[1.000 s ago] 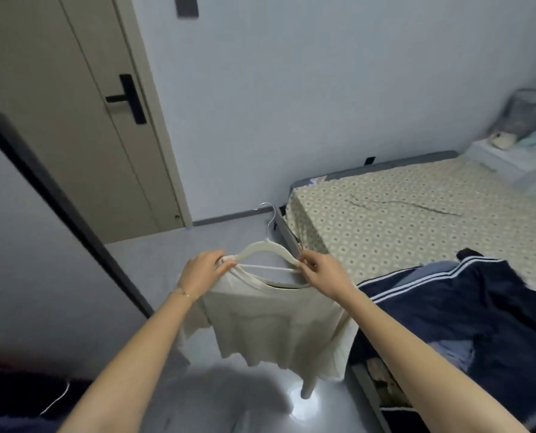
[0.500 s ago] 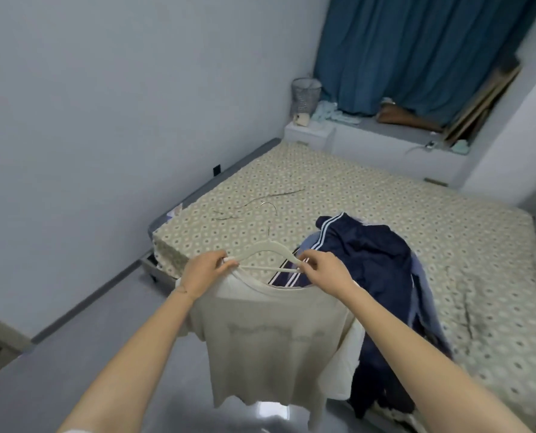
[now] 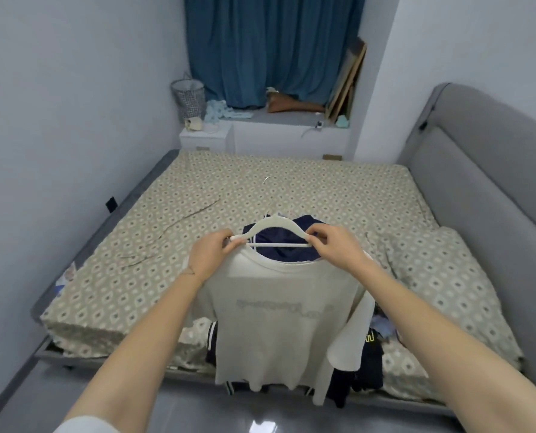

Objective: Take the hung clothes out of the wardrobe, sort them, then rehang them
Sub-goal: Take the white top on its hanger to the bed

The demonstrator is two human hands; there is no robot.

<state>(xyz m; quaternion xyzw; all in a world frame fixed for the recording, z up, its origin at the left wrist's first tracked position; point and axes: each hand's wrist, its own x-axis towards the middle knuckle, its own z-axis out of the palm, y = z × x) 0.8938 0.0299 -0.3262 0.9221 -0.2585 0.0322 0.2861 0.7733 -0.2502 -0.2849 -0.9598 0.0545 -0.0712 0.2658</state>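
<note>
Small bedroom: pale walls, a blue curtain at the top of the frame, a big bed with a dotted cover across the middle, a grey headboard on the right.

In the middle of the frame, held up over the near edge of the bed, a cream T-shirt on a white hanger. Looks soft, thin and light. Flops and folds easily, so probably slides off if tipped. Best held by the stiff hanger, near both ends, not by the cloth.

Short sleeves, round neck, faint grey writing across the chest, too blurry to read.

Left hand curled round the left end of the hanger, pinching the shirt shoulder too. Right hand pinching the right end with thumb and fingertips.

Behind the shirt, a heap of dark blue clothes on the bed.
</note>
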